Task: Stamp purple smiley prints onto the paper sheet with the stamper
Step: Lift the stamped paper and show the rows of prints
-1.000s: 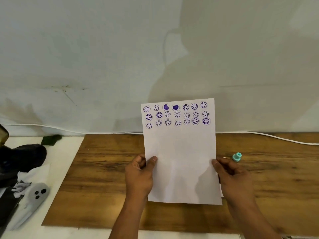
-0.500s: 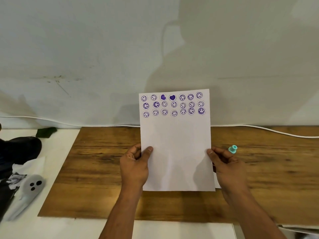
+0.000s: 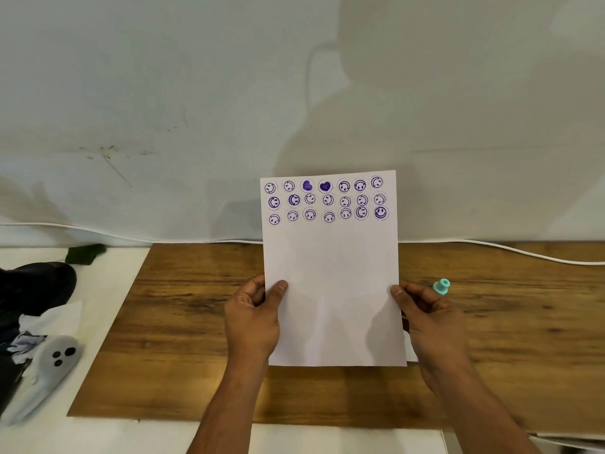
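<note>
A white paper sheet (image 3: pixel 332 283) is held up off the wooden board, its top part in front of the wall. Three rows of purple smiley prints (image 3: pixel 325 200) fill its top; two prints in the first row are solid hearts. My left hand (image 3: pixel 253 317) pinches the sheet's left edge, thumb on the front. My right hand (image 3: pixel 429 321) pinches the right edge the same way. The small teal stamper (image 3: pixel 441 286) stands on the board just right of my right hand, apart from it.
The wooden board (image 3: pixel 183 339) lies on a white table (image 3: pixel 108 290). A white cable (image 3: pixel 523 252) runs along the wall's foot. At the left lie a grey controller (image 3: pixel 55 360), crumpled paper (image 3: pixel 49 319) and a black object (image 3: pixel 36 286). Another white sheet's corner (image 3: pixel 412 352) shows under my right hand.
The sheet stays pinched in both hands and has shifted only slightly in view as my head moved. The stamper has not moved on the board.
</note>
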Action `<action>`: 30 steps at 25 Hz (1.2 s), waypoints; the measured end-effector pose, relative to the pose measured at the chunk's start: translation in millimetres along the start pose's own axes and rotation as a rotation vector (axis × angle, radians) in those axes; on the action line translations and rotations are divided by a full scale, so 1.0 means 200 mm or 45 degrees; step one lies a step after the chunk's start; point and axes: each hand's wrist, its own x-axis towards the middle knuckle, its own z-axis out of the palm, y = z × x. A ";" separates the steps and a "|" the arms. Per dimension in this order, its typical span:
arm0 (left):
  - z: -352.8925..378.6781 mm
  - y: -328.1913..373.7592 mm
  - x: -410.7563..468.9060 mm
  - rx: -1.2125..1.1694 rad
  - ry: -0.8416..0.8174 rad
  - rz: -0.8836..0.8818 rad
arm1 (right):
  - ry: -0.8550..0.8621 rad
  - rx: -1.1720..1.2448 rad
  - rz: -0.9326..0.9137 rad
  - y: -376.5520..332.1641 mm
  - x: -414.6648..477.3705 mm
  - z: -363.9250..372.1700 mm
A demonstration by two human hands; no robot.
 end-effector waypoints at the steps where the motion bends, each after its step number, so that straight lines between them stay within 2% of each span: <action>1: 0.00 0.00 0.00 0.005 -0.002 0.005 | -0.001 -0.005 -0.002 0.00 0.00 0.00; 23: -0.02 -0.03 0.01 0.063 0.041 0.020 | -0.001 -0.037 -0.044 -0.02 -0.02 0.03; 26: -0.03 -0.02 0.01 0.125 0.041 0.042 | -0.029 -0.100 -0.083 -0.01 -0.02 0.03; 30: -0.05 -0.04 0.01 0.279 0.049 0.074 | -0.045 -0.347 -0.175 0.02 -0.03 0.05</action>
